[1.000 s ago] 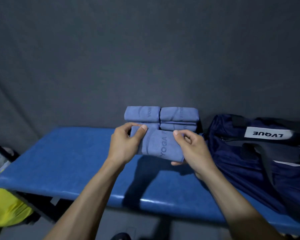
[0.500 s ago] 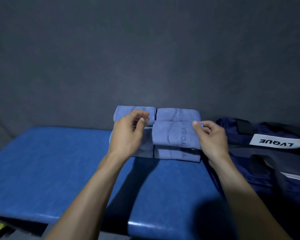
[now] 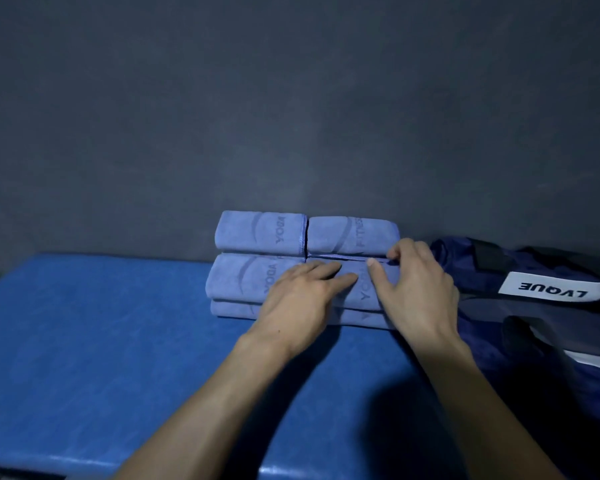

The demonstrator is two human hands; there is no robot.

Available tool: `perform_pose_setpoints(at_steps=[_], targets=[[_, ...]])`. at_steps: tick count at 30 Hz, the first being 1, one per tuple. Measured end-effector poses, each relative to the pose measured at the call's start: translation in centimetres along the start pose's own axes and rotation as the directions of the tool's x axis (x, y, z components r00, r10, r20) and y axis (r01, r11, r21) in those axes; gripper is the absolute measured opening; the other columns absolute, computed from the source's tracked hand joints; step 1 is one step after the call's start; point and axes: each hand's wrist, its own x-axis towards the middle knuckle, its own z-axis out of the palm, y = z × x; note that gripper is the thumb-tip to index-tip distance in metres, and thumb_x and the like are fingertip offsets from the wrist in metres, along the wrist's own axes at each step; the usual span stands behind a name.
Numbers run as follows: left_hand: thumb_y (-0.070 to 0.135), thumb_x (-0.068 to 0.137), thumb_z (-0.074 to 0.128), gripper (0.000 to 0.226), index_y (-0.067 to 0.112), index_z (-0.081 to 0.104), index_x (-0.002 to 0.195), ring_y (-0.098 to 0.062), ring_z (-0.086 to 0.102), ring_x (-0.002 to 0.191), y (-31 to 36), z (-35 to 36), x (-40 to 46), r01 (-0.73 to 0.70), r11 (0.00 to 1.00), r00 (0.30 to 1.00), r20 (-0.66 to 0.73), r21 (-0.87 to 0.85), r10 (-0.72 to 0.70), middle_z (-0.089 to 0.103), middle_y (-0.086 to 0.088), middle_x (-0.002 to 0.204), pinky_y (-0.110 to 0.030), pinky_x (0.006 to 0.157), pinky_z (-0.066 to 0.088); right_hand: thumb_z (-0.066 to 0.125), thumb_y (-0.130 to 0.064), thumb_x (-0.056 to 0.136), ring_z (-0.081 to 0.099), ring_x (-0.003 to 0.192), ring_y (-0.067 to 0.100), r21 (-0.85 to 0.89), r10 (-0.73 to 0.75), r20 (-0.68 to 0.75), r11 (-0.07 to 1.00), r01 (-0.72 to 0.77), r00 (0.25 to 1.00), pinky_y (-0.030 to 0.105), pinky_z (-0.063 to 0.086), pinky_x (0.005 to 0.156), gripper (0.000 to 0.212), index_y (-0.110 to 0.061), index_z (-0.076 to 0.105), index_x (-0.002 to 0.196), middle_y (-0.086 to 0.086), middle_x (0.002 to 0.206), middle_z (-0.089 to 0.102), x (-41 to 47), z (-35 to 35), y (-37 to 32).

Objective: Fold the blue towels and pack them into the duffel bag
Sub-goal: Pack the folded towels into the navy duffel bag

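Lay flat and open-fingered, left hand (image 3: 300, 299) on the front of a folded soft blue microfibre towel (image 3: 364, 292) stacked on the padded blue table (image 3: 101, 334), right hand (image 3: 418, 289) pinching its far edge, more folded towels (image 3: 260, 232) behind against the grey wall, navy fabric duffel bag (image 3: 541, 306) just right.

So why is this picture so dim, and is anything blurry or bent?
Head view: low light, grainy; the arms cast dark shadows on the blue table; a pale glare streak on its near edge; the wide lens bows that table; the bag label reads upside down but sharp.
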Motion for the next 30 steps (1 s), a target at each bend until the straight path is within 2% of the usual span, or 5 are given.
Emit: perform_pose_setpoints(at_steps=[7,12,15,22,30], targets=[[0.004,0.091,0.049,0.059,0.038,0.054,0.139,-0.023,0.051,0.125,-0.1,0.8,0.4,0.021,1.000,1.000,-0.004,0.002,-0.021,0.057,0.012,0.131,-0.036,0.103,0.044,0.070,-0.024,0.081,0.052,0.114,0.025,-0.070,-0.393,0.322,0.898,0.435,0.862,0.038,0.044,0.095,0.044,-0.023,0.060,0.124,-0.003,0.122,0.055,-0.9,1.1,0.7],[0.002,0.095,0.043,0.068,0.038,0.039,0.153,-0.017,0.034,0.149,-0.5,0.5,0.3,0.028,0.999,0.997,0.068,0.018,-0.030,0.041,0.007,0.160,-0.032,0.123,0.014,0.070,-0.009,0.079,0.059,0.124,0.032,-0.154,-0.417,0.162,0.884,0.441,0.894,0.042,0.041,0.112,0.048,-0.009,0.064,0.127,0.009,0.131,0.064,-1.9,3.3,1.4],[0.005,0.094,0.044,0.054,0.033,0.043,0.140,-0.018,0.048,0.134,-1.0,0.5,0.2,0.076,0.997,0.996,0.053,-0.014,-0.076,0.056,0.004,0.140,-0.027,0.118,0.012,0.058,-0.018,0.083,0.050,0.139,0.032,-0.213,-0.457,0.140,0.853,0.477,0.879,0.046,0.030,0.120,0.061,-0.002,0.056,0.141,0.015,0.148,0.054,-2.8,5.1,2.3],[0.013,0.096,0.047,0.042,0.030,0.050,0.134,-0.015,0.045,0.138,-1.1,0.5,0.5,0.066,0.997,0.991,0.116,-0.050,-0.060,0.058,0.005,0.140,-0.038,0.122,0.015,0.043,-0.042,0.101,0.024,0.154,0.023,-0.109,-0.421,0.330,0.872,0.477,0.845,0.044,0.019,0.126,0.066,-0.011,0.031,0.159,0.007,0.166,0.027,-3.8,2.3,2.4],[0.021,0.092,0.049,0.035,0.027,0.061,0.125,-0.026,0.061,0.118,-0.8,-0.2,0.2,-0.013,0.998,0.999,-0.043,-0.063,0.010,0.066,0.006,0.128,-0.049,0.109,0.039,0.059,-0.051,0.096,0.054,0.130,0.023,-0.221,0.027,0.311,0.974,0.045,0.950,0.033,0.041,0.106,0.058,-0.016,0.054,0.142,0.005,0.142,0.058,-3.6,-11.3,9.7]])
